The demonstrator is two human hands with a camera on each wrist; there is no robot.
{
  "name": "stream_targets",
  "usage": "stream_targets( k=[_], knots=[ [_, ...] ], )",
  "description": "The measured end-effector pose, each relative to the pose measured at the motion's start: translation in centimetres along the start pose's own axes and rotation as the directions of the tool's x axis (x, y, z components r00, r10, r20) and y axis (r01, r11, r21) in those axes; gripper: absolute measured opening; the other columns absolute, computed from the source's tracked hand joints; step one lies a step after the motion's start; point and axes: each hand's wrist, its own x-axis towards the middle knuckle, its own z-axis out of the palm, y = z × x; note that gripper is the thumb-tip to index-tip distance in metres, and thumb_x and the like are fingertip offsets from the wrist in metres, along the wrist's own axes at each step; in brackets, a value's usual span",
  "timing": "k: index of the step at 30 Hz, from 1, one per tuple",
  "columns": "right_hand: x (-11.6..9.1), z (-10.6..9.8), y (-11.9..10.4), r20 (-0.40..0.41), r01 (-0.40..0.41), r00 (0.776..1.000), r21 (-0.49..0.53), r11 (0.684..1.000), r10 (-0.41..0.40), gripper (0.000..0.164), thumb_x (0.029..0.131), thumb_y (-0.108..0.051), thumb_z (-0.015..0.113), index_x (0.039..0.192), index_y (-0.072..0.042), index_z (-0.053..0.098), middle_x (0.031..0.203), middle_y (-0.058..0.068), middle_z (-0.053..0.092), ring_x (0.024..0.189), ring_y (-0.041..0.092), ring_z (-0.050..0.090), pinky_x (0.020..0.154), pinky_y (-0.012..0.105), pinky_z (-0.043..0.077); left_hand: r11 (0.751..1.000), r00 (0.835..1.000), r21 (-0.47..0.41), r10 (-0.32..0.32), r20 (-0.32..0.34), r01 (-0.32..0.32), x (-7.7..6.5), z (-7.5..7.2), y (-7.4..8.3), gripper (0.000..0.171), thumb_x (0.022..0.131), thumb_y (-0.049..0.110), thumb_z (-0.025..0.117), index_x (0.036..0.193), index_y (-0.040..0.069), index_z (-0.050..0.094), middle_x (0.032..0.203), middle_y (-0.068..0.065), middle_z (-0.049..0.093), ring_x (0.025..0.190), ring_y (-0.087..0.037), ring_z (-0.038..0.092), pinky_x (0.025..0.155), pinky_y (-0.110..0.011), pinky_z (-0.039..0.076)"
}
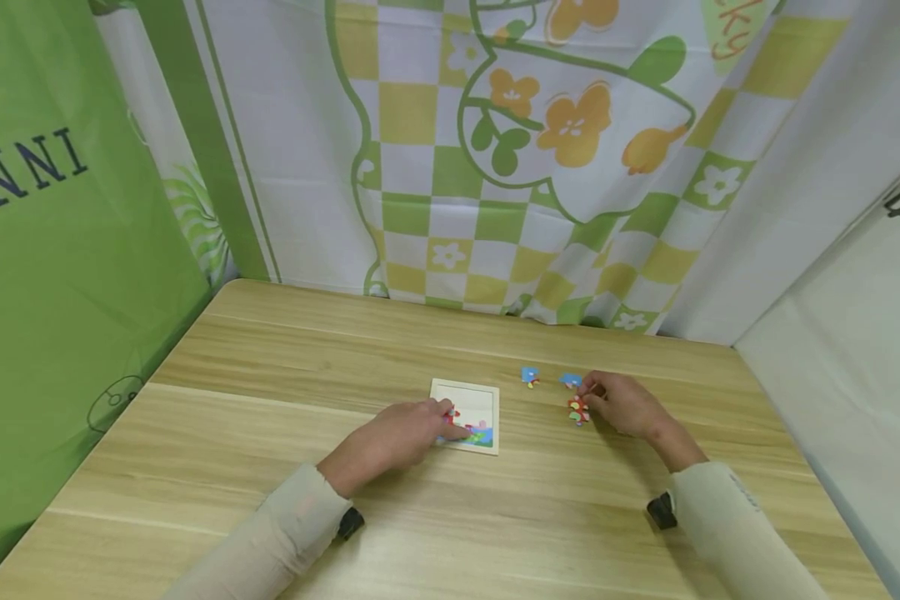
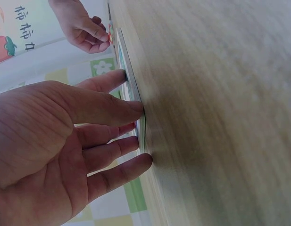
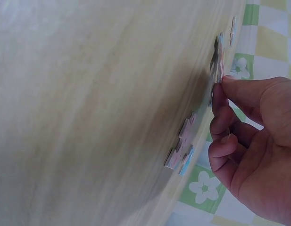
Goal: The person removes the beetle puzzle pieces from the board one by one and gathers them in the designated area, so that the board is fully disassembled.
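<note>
My left hand point(image 1: 412, 429) rests on the left part of a square puzzle tray point(image 1: 496, 408). In the left wrist view its fingers reach out rather straight, with the thumb at the tray's near edge. Colourful pieces point(image 1: 483, 436) fill the lower part of the tray; the hand hides some of it. To the right, my right hand point(image 1: 624, 407) pinches a red and green puzzle piece point(image 1: 578, 410) between thumb and fingertips. In the right wrist view the pinched piece point(image 3: 221, 54) is edge-on, close over the table.
Two blue puzzle pieces, one point(image 1: 529, 376) farther left and one point(image 1: 570, 380) near the right fingertips, lie on the wooden table point(image 1: 330, 350). More pink and blue puzzle shapes point(image 3: 182, 145) lie below the right hand. A patterned curtain point(image 1: 457, 217) hangs along the back edge.
</note>
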Motion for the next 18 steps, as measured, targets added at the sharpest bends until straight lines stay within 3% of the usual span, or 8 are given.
stream_targets(
  k=[18],
  knots=[
    [0.23, 0.69, 0.48, -0.043, -0.003, 0.999, -0.036, 0.999, 0.001, 0.008, 0.1, -0.001, 0.062, 0.099, -0.006, 0.069, 0.094, 0.005, 0.07, 0.09, 0.025, 0.067, 0.079, 0.048, 0.054, 1.0, 1.0, -0.002, -0.011, 0.016, 0.011, -0.02, -0.06, 0.06, 0.063, 0.092, -0.009, 0.068, 0.138, 0.034, 0.068, 0.126, 0.0, 0.058, 0.104, -0.018, 0.061, 0.06, -0.02, 0.046]
  ],
)
